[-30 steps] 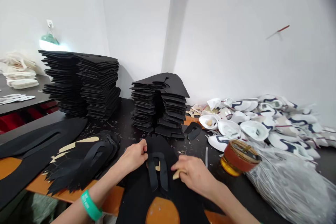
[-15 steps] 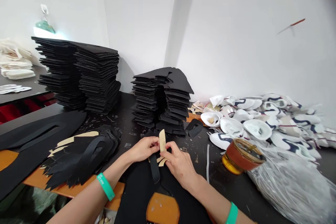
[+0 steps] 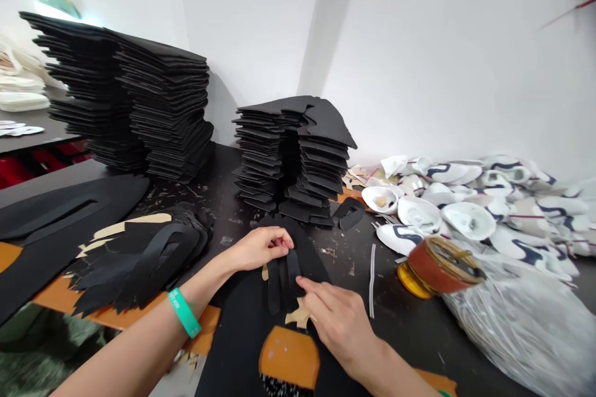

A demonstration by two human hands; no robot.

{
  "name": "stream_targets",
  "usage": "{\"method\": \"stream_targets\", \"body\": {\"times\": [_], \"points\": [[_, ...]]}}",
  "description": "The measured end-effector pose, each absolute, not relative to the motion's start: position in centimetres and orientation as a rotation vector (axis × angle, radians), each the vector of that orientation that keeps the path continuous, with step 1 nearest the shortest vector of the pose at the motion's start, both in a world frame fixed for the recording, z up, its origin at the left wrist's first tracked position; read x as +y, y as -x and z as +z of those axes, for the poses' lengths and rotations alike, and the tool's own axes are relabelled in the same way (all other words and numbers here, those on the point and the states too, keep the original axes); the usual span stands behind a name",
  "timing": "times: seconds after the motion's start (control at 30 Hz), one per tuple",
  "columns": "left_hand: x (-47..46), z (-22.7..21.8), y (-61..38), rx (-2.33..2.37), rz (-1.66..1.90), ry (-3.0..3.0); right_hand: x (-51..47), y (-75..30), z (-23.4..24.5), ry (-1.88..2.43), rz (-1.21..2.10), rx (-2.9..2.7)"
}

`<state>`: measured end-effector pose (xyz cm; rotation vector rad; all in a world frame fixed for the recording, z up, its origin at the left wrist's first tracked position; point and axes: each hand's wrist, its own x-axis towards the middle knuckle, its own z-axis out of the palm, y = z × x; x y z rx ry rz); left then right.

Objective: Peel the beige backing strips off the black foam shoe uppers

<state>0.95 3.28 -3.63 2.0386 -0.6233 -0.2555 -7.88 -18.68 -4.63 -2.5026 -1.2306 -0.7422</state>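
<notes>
My left hand [image 3: 261, 249] is closed, its fingertips pinching the top end of a narrow black strip [image 3: 293, 273]. That strip lies along a large black sheet [image 3: 242, 329] in front of me. My right hand [image 3: 338, 319] presses its index fingertip on the strip's right edge. Its other fingers are curled, and beige paper scraps [image 3: 297, 315] stick out from beneath them. Just left of the first strip lies a second black strip [image 3: 274, 288]. A small beige tab [image 3: 265, 272] shows beside it. Below, an orange block with dark bristles [image 3: 289, 356] rests on the sheet.
Tall stacks of black sheets [image 3: 162, 93] and a shorter stack [image 3: 321, 149] stand by the wall. Fanned black pieces [image 3: 139, 260] lie left. On the right are a brown-wrapped jar [image 3: 435, 267], a heap of white shoe uppers [image 3: 470, 217] and a bundle of pale cords [image 3: 526, 316].
The beige strip held upright between my hands is gone from there. A black strip now lies under my fingertips, and my right hand has moved slightly down. The view has shifted.
</notes>
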Motion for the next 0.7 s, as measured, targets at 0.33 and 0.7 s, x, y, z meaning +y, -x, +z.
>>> {"method": "stream_targets", "body": {"times": [0.33, 0.7], "points": [[3.3, -2.9, -0.5, -0.709, -0.243, -2.112, -18.7, 7.9, -5.9, 2.435, -0.743, -1.303], [2.8, -2.8, 0.8, -0.845, -0.181, -2.213, -18.8, 7.9, -5.9, 2.476, -0.716, -1.416]]}}
